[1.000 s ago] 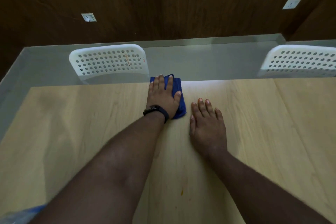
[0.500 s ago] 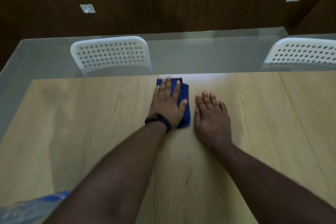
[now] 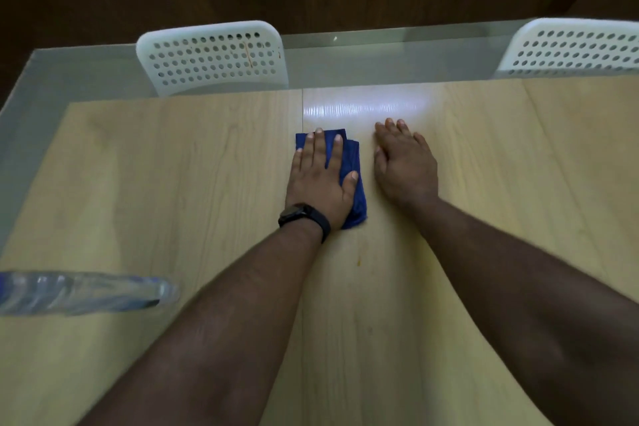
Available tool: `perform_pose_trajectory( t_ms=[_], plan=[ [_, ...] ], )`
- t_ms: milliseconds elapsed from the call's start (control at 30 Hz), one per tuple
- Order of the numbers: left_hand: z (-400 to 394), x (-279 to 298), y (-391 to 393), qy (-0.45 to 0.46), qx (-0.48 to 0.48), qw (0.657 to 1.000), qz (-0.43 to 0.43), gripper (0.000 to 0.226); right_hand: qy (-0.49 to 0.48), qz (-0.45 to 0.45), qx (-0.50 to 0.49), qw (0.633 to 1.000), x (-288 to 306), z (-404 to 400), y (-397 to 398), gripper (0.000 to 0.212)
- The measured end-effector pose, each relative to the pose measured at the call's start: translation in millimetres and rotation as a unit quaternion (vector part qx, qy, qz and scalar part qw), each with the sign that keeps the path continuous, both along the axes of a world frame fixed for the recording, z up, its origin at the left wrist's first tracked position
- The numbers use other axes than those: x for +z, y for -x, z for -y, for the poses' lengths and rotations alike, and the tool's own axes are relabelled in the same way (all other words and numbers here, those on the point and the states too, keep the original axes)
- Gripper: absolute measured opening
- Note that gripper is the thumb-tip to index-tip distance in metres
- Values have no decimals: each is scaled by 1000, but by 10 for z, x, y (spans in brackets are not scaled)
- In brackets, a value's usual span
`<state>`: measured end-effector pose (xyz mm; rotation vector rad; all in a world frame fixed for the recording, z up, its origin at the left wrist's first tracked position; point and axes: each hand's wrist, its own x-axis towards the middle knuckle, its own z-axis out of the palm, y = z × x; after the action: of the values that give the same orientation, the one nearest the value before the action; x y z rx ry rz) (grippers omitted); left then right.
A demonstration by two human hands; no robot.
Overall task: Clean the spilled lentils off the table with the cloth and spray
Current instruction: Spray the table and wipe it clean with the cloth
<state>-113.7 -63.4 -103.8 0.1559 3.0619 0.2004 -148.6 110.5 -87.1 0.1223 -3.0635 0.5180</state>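
I am pressing my left hand (image 3: 320,180) flat on the folded blue cloth (image 3: 352,180), fingers straight and spread, palm bearing down on it; no curl round the fabric, so the grip is open and pushing. The cloth is lying on the tabletop (image 3: 173,166) at centre frame, just below the bright glare patch. My right hand (image 3: 404,166) is resting flat on the bare wood just beside the cloth, at its right, fingers extended, holding nothing. Progress, as I judge it: wiping is under way and looks well along. No heap of lentils is showing anywhere on the wood; only a small orange speck (image 3: 359,261) is sitting below the cloth, between my forearms, and whether it is a lentil or a stain I cannot tell. That spot appears to be what is left. A clear plastic bottle (image 3: 83,292) is lying on its side at lower left, blurred; its contents are too hard to make out. Two white perforated chairs (image 3: 211,57) are standing beyond the far edge.
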Motion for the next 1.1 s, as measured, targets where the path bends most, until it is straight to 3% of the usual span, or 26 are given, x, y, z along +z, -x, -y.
perform_pose_trajectory(
  t_ms=[200,467,700,900,1100],
  plan=[
    [13,-19,-895,-1,15,1000,3,74,71,10,9,997,-9,-62,-735,55],
    [-63,-23,-2295,-5,38,999,23,74,8,24,65,998,-47,-491,-2127,58],
    [-228,17,-3335,-13,70,997,25,73,-11,5,56,998,-43,-574,-2452,56],
    [-206,27,-3214,-8,69,997,34,75,-15,-1,50,999,-35,-542,-2468,55],
    [-153,41,-1980,11,61,997,34,74,-6,-10,48,999,-87,-566,-2422,57]
  ],
)
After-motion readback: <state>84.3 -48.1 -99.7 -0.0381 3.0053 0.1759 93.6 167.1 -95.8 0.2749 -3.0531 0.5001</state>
